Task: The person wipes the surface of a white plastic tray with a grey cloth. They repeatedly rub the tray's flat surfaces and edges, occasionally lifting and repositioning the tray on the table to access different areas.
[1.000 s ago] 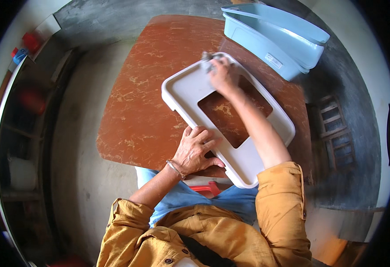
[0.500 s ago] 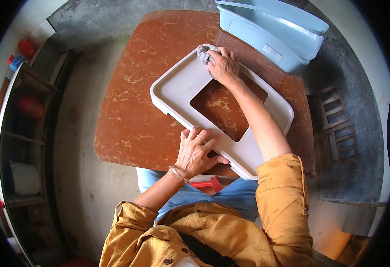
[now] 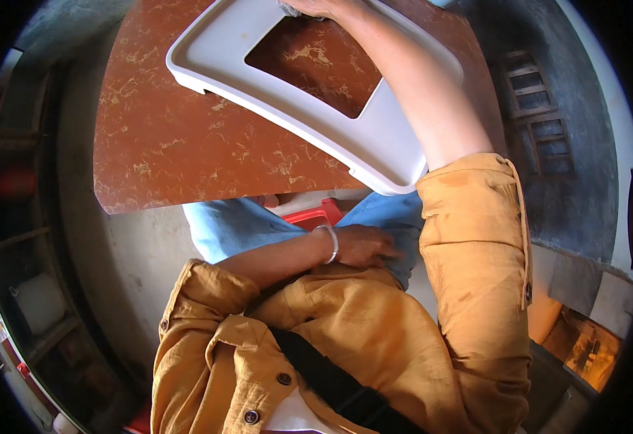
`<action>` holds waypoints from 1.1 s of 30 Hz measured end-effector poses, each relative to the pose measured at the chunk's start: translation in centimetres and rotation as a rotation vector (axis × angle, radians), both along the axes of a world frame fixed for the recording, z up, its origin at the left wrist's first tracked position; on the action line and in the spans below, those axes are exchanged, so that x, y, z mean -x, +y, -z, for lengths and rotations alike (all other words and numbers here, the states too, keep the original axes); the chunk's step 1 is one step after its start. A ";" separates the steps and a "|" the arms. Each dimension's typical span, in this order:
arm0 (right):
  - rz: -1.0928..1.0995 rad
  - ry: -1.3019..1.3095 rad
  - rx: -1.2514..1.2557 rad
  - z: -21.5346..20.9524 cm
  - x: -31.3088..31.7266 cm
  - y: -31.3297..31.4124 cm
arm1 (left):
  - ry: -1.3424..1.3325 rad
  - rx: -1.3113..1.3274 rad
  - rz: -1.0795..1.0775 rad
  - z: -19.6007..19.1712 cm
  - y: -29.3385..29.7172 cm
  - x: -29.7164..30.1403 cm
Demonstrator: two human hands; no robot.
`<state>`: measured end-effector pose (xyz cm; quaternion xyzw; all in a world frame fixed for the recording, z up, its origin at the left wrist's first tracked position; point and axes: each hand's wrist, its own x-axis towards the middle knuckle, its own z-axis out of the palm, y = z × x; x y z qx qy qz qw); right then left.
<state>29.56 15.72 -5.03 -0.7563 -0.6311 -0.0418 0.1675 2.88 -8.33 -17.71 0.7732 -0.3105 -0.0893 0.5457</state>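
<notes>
A brown marbled table [image 3: 208,137] fills the upper half of the view, standing on a grey concrete floor [image 3: 143,239], with dark shelving [image 3: 13,239] curving along the rim at nine o'clock and a slatted wooden frame [image 3: 540,137] on the floor at two o'clock. On the table, toward twelve o'clock, lies a white plastic tray frame [image 3: 374,145], a broad rounded rim around a large rectangular opening through which the tabletop shows; its near corner overhangs the table edge. The right hand [image 3: 316,7] sits at the frame's far rim, mostly cut off by the picture's top edge, pressing a grey cloth [image 3: 291,10]; how its fingers close I cannot tell. The left hand [image 3: 363,246], with a silver bangle [image 3: 331,242] on its wrist, now lies loose and empty on the blue-trousered lap, having left the frame's near edge where it rested half a second ago. The pale blue bin seen earlier is out of view.
</notes>
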 end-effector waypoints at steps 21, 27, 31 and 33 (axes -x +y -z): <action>0.128 -0.032 -0.030 1.1 -0.3 -1.3 | -0.504 -0.718 -1.193 -16.9 20.6 3.5; -0.110 0.014 -0.061 -1.4 12.7 -3.9 | -0.407 -0.653 -1.097 -13.0 22.7 5.3; -0.280 0.085 -0.055 -2.0 14.4 -5.5 | -0.460 -0.597 -1.137 -12.5 20.5 5.1; -0.216 0.052 -0.037 -1.8 12.6 -4.2 | -0.456 -0.599 -1.138 -12.8 20.0 5.1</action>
